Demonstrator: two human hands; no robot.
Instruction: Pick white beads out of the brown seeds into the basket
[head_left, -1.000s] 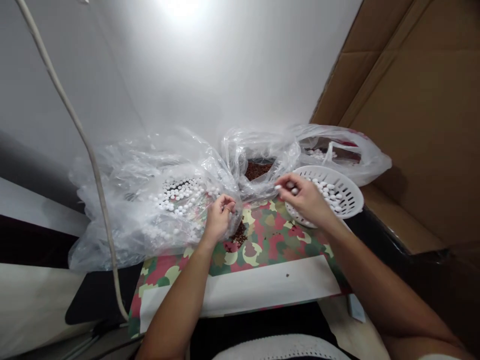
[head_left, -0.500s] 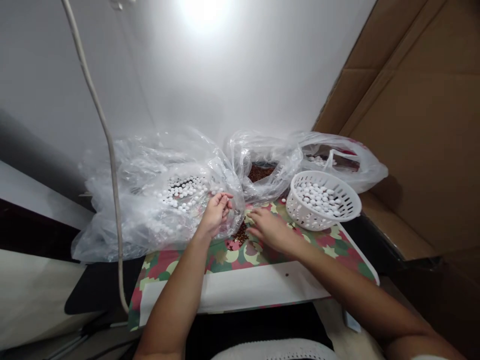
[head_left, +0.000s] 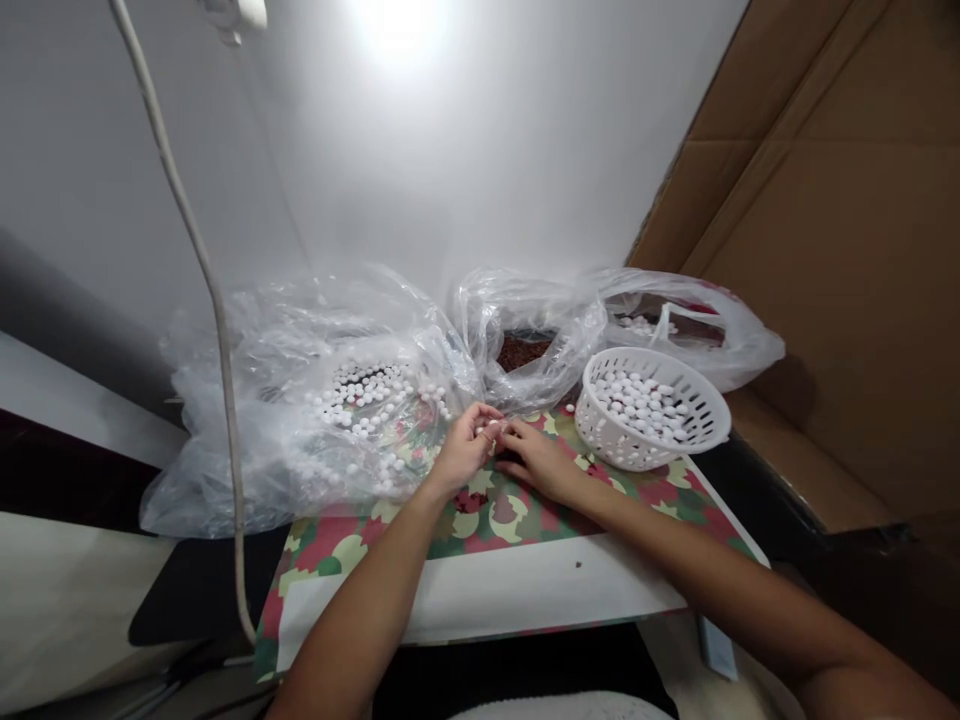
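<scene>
My left hand (head_left: 466,452) is closed around a small white round piece (head_left: 480,429), partly hidden by the fingers. Fingertips of my right hand (head_left: 541,460) meet it there, pinched together; anything between them is too small to make out. Below the hands, a few small dark reddish-brown bits (head_left: 471,500) lie on the patterned table cover (head_left: 442,535). To the left, a clear plastic bag (head_left: 247,440) spreads out with many white round pieces (head_left: 367,390) in it. A white slotted basket (head_left: 622,445) at the right contains more such white pieces (head_left: 645,405).
Behind the hands stands an open clear bag (head_left: 469,310) of reddish-brown bits (head_left: 523,352). Another bag (head_left: 750,345) with white pieces sits behind the basket. A pale cable (head_left: 217,290) hangs at the left. Cardboard (head_left: 825,250) rises at the right; a white strip (head_left: 525,590) runs along the table's front.
My left hand has moved right, away from the bag of white pieces, and now meets my right hand. The right fingers have closed in towards the white piece.
</scene>
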